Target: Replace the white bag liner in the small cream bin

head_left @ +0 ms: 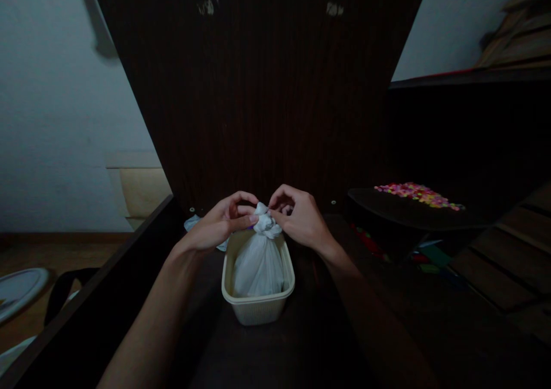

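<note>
I have the left hand [221,220] and the right hand [301,214] on either side of the white bag [258,268], each grip pinching its knotted top [267,225]. The knot sits right between my fingertips, and the bag's full body hangs below and nearer, inside the pale tub [258,313]. I see the tub standing upright on the dark tabletop [267,354], in front of the far panel [267,119]. Bluish plastic [191,222] shows behind my left hand; well off to the right lie colourful bits [417,195].
</note>
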A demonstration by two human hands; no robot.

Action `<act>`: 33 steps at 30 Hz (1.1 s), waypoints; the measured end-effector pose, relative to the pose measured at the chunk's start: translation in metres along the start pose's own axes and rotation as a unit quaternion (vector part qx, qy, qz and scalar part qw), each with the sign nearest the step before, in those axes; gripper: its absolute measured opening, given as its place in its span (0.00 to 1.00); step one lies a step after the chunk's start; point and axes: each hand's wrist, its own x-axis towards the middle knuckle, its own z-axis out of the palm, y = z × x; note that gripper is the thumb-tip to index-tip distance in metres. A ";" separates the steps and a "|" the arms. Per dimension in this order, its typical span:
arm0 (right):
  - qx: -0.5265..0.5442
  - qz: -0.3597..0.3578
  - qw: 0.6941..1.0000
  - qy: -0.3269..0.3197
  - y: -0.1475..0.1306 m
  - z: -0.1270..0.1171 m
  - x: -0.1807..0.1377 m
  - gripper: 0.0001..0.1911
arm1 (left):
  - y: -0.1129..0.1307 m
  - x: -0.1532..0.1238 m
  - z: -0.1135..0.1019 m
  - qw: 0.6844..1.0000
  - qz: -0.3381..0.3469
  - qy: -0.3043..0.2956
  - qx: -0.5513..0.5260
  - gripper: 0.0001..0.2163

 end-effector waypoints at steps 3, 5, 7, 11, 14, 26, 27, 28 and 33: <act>0.012 0.015 1.000 -0.012 -0.002 -0.002 0.000 0.05 | -0.001 0.001 0.002 1.000 0.015 0.027 0.005 0.17; 0.055 0.021 0.998 -0.038 -0.006 -0.006 0.000 0.03 | -0.001 0.001 0.005 0.998 0.038 0.050 0.013 0.15; 0.091 0.025 0.993 -0.073 -0.011 -0.010 -0.002 0.04 | 0.000 0.001 0.007 0.996 0.058 0.061 0.017 0.12; 0.037 0.008 0.994 -0.106 -0.020 -0.015 -0.008 0.13 | 0.003 0.000 0.009 0.997 0.068 0.042 0.022 0.09; -0.022 -0.025 0.995 -0.095 -0.023 -0.014 -0.010 0.15 | 0.003 0.000 0.008 0.996 0.069 0.027 0.046 0.12; -0.014 -0.057 0.994 -0.096 -0.020 -0.021 -0.008 0.15 | 0.003 0.005 -0.001 0.975 0.063 0.019 0.214 0.08; -0.019 -0.065 0.993 -0.093 -0.020 -0.022 -0.007 0.15 | 0.003 0.006 -0.003 0.970 0.060 0.019 0.235 0.08; -0.028 -0.075 0.993 -0.091 -0.020 -0.023 -0.007 0.15 | 0.002 0.006 -0.004 0.966 0.056 0.017 0.251 0.08; -0.075 -0.108 0.988 -0.079 -0.022 -0.026 -0.006 0.14 | 0.007 0.002 -0.007 0.954 0.073 -0.016 0.290 0.12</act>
